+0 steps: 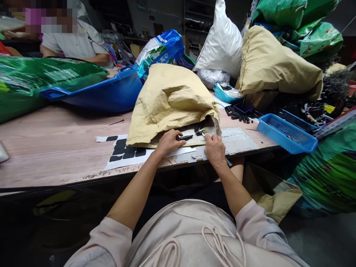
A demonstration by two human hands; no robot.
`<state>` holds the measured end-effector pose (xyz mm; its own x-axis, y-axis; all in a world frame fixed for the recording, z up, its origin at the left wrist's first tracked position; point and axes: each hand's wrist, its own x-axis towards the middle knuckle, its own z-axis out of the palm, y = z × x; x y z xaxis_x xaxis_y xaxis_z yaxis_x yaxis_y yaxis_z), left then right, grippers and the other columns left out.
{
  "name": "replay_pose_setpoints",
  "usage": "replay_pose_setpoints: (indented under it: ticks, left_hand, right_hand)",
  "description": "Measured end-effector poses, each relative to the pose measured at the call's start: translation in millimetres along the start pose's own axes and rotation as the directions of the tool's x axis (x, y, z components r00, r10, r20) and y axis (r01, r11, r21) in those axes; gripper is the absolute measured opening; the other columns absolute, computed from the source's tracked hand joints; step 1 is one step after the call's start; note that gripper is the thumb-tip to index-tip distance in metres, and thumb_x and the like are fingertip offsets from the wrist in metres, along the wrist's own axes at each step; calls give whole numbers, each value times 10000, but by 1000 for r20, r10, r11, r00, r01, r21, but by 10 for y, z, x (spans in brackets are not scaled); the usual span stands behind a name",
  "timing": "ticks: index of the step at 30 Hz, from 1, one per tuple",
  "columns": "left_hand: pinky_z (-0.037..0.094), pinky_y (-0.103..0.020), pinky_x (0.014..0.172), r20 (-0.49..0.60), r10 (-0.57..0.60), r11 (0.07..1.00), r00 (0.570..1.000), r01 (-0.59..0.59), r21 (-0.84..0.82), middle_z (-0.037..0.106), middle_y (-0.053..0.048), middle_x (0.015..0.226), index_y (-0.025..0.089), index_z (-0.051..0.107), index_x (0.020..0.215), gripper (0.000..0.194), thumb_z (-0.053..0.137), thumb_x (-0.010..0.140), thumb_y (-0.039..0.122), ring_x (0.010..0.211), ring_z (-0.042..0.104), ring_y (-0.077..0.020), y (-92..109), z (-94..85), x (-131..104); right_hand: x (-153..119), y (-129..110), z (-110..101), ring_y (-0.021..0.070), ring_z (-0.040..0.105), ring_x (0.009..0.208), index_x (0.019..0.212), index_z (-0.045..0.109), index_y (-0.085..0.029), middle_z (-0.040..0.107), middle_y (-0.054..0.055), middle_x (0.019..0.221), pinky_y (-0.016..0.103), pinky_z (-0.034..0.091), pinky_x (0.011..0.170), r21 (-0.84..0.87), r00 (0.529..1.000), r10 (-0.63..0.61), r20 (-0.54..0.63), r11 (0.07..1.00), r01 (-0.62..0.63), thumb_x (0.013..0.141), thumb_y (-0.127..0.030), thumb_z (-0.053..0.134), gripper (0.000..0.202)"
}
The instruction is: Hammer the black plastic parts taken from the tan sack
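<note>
My left hand (169, 141) is closed at the mouth of a tan woven sack (169, 92), its fingers on a small, slim black piece (185, 137). To its right, my right hand (215, 149) is wrapped round what looks like a small hammer (204, 135). The hammer's metal shaft runs up from the fingers, and its dark handle end shows below the wrist. Around the hammer's head, inside the sack opening, are black and yellow-green bits too small to tell apart. The sack lies on the table, and its inside is mostly hidden.
A white sheet with black stickers (122, 152) and a grey board (239, 141) lie under the sack. Right stands a blue basket (289, 135), near loose black pieces (241, 115). A large blue basin (102, 94) is left; full sacks stand behind. A person (69, 46) sits across the table.
</note>
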<state>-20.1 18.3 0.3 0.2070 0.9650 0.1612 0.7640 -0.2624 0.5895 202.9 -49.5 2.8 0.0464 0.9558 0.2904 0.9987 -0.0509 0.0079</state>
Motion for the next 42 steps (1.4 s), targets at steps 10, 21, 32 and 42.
replay_pose_setpoints:
  ticks: [10,21,32,42]
  left_hand:
    - [558,-368,901,-26,-11,969,1000,4,-245,767,-45,1007,231,849,963,228,821,777,360,929,698,-254,-144,48,-63]
    - [545,-357,853,-29,-15,965,999,7,-264,750,-37,980,223,814,881,189,829,741,349,923,694,-245,-176,58,-58]
    - [535,-364,851,-31,-29,951,999,18,-308,767,-49,988,211,809,893,222,835,719,348,920,687,-254,-166,77,-51]
    - [539,-373,866,-35,-43,967,998,33,-253,777,-50,979,205,810,884,223,810,714,350,911,690,-260,-127,56,-48]
  right_hand:
    - [117,93,-115,278,698,1122,1489,688,-271,733,139,1263,335,566,890,139,998,29,61,990,-37,1101,-198,484,444]
    - [-42,-277,-103,213,714,1137,1519,673,-237,767,86,1235,280,550,1006,507,965,-256,-61,825,251,1094,-175,477,472]
    - [-97,-300,-259,215,700,1090,1536,667,-279,733,76,1174,261,523,929,401,974,-225,23,895,197,1108,-182,476,478]
    - [-17,-122,-313,233,696,1136,1526,678,-295,733,93,1233,282,536,924,311,992,-119,42,945,101,1110,-188,481,473]
